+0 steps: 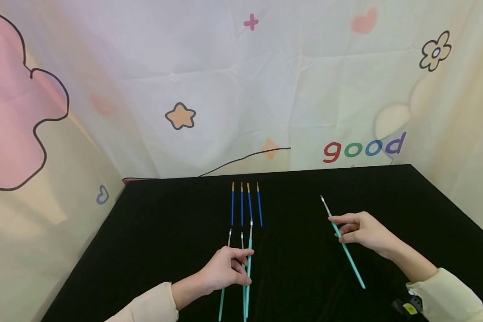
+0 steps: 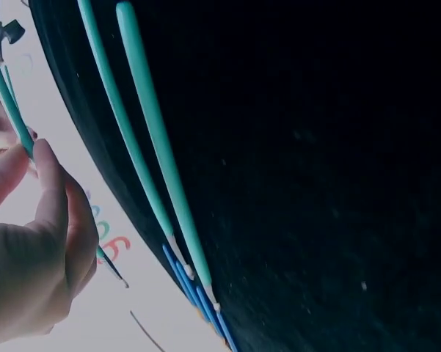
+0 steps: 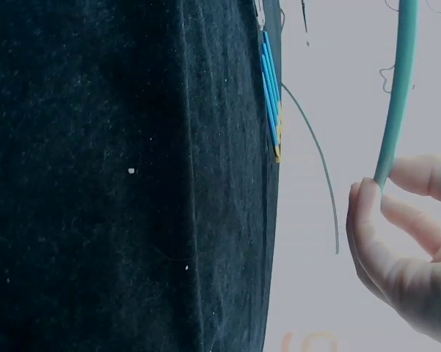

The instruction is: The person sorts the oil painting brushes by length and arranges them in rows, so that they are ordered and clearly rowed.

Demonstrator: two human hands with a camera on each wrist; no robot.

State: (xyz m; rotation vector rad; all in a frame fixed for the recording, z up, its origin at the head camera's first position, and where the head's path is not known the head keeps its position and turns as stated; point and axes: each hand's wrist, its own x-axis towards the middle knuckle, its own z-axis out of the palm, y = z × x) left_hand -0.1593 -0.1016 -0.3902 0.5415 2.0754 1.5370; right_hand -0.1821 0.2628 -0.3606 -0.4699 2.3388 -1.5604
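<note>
My left hand (image 1: pixel 225 270) pinches a teal paintbrush (image 1: pixel 250 243) between thumb and fingers, bristles toward the far side. Below that hand, two more teal paintbrushes lie on the black cloth; the left one (image 1: pixel 222 304) is partly hidden by the hand, and the other (image 1: pixel 242 241) is overlapped by the held brush. The left wrist view shows this pair (image 2: pixel 161 147) side by side, apart from the hand. To the right, my right hand (image 1: pixel 366 235) pinches another teal paintbrush (image 1: pixel 352 261), tilted with its white tip up and left. In the right wrist view its handle (image 3: pixel 398 95) rises from the fingertips.
Several blue paintbrushes (image 1: pixel 232 208) with orange bristles lie in a row farther back on the black-covered table (image 1: pixel 165 223). A printed curtain (image 1: pixel 233 89) hangs behind and at the sides. Near the right sleeve is a small dark device (image 1: pixel 406 307) with a yellow patch.
</note>
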